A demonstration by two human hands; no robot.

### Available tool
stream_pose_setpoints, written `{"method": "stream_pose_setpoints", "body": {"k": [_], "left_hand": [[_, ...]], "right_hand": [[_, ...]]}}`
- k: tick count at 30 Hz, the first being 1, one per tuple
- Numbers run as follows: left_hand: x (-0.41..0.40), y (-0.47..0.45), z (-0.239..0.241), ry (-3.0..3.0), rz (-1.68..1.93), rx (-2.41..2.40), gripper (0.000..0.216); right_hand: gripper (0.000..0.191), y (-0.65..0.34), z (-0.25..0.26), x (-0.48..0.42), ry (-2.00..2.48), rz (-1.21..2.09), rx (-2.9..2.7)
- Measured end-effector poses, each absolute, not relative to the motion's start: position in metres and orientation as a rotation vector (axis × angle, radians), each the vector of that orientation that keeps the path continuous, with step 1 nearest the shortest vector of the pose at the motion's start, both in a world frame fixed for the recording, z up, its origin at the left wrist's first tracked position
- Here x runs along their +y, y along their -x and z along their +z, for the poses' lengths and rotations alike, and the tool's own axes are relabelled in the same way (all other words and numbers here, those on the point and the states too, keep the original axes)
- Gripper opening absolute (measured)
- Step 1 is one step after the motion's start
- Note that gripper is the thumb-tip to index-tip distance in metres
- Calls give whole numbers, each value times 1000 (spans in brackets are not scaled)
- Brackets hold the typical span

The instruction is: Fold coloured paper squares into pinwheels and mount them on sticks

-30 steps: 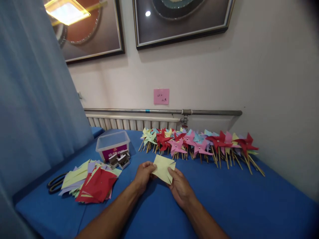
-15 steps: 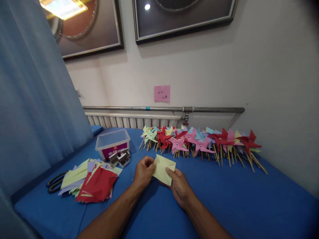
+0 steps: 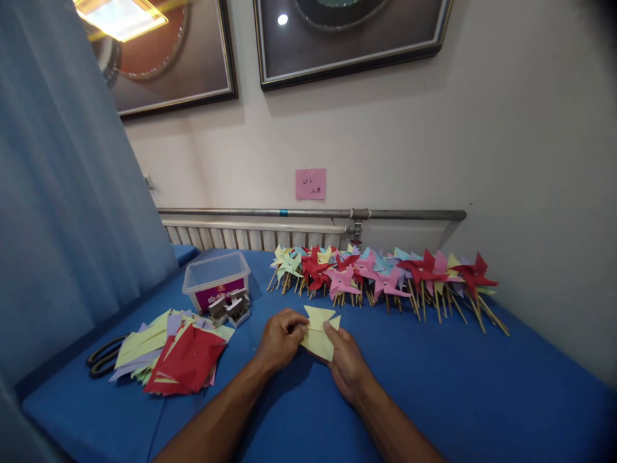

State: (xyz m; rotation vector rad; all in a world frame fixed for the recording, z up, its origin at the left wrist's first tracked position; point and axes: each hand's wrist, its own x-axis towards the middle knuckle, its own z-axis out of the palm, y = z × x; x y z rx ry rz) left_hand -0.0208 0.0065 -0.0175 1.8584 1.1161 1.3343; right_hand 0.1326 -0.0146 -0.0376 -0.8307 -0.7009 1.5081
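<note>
In the head view, a pale yellow, slit square of paper (image 3: 319,334) is held between both hands just above the blue cloth-covered table (image 3: 482,386), in front of the person and nearer than the row of pinwheels. The sheet's left edge is pinched by the left hand (image 3: 279,337), whose fingers are curled together over it. Its lower right part is pressed by the thumb and fingertips of the right hand (image 3: 346,363).

Compared with half a second ago, the sheet has been lowered toward the cloth and the hands brought closer together. Where a nearly flat square was shown, two pointed flaps are now seen raised at the top edge. From this it is judged that the bending of the corners is under way, not finished.

The paper is thin, matte and lightly creased; no stick or pin can be seen on it.

A fanned pile of red, yellow and lilac paper squares (image 3: 178,354) lies to the left, with black-handled scissors (image 3: 103,358) beside it. A clear plastic lidded box (image 3: 216,280) stands behind the pile, and a long row of finished paper pinwheels on wooden sticks (image 3: 385,278) lies along the wall.
</note>
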Motion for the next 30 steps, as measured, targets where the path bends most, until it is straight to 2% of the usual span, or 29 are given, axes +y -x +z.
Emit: {"method": "stream_pose_setpoints", "body": {"k": [8,13,16,23,30], "left_hand": [[7,19,-16,-1823,1360,1162,17],[7,19,-17,-1812,1374,1128,15],[9,19,-17,-1640,1341,1140,11],[10,20,-13,-1185,1115,1073,32],[10,17,-14,-1158,1052,1145,38]], "right_hand": [[47,-132,-37,-17,815,1477,-711],[41,-130,-44,-13,854,1384,-711],[42,-129,-50,-10,883,1342,-709],[48,-126,-58,-6,968,1248,-851],[54,-126,-54,-8,905,1358,-896]]}}
